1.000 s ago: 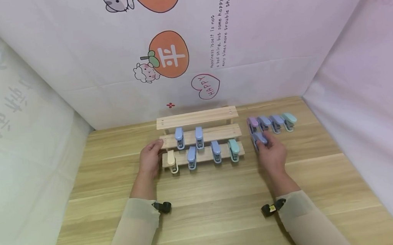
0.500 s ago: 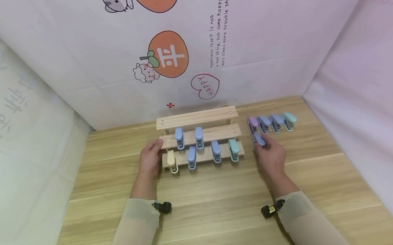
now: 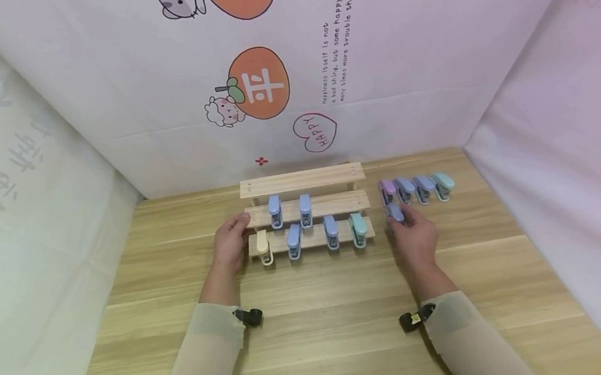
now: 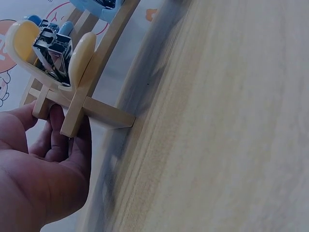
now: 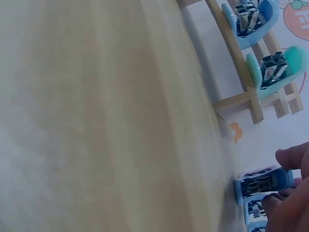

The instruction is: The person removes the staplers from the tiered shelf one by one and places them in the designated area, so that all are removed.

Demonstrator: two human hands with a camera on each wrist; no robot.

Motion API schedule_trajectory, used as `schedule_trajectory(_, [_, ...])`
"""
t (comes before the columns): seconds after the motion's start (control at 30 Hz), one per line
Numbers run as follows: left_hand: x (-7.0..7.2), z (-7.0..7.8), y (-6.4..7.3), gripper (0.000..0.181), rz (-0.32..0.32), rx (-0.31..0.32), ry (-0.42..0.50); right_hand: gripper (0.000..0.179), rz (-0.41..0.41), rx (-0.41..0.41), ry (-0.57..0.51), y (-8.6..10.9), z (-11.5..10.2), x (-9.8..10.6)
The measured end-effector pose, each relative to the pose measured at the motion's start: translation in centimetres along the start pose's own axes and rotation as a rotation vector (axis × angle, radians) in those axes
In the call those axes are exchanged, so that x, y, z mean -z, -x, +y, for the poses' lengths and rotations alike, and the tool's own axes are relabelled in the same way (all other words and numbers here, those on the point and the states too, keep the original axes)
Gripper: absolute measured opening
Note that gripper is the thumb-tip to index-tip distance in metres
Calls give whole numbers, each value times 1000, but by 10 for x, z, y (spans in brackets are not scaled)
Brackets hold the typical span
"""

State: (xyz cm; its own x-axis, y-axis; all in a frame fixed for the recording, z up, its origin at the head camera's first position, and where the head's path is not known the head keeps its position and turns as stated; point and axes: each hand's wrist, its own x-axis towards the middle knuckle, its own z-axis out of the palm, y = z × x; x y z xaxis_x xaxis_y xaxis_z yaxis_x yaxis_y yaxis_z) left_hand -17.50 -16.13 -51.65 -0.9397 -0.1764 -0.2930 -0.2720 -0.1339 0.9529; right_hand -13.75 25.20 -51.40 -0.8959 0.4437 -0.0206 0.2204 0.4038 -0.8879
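One blue stapler (image 3: 394, 212), its long axis running between the table's (image 3: 338, 331) far and near edges, mouth nearward, is pinched by the right hand (image 3: 417, 236); the left hand (image 3: 228, 244) grips the rack (image 3: 300, 180).

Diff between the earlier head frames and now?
Very little: the thumb of the right hand has shifted slightly left at the front blue stapler; any motion of the stapler is too slight to confirm. Nothing visibly let go or newly taken hold of. Same as before: left hand holding the wooden rack, its six staplers, the row of four staplers.
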Motion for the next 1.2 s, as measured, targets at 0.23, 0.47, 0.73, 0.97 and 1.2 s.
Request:
schedule_trajectory(0.23, [0, -1, 0, 51, 1, -10, 9, 54, 16, 3, -69, -3, -11, 11])
schedule_trajectory(0.47, [0, -1, 0, 51, -13, -22, 16, 56, 21, 31, -103, -3, -28, 17])
schedule_trajectory(0.73, [0, -2, -1, 51, -15, -25, 16, 57, 1, 63, -180, -2, -47, 13])
schedule_trajectory(0.97, [0, 1, 1, 50, -14, -22, 15, 52, 3, 120, -231, 2, -57, 1])
schedule_trajectory(1.2, [0, 0, 1, 51, -18, -28, 13, 53, -43, 143, -264, 8, -66, -12])
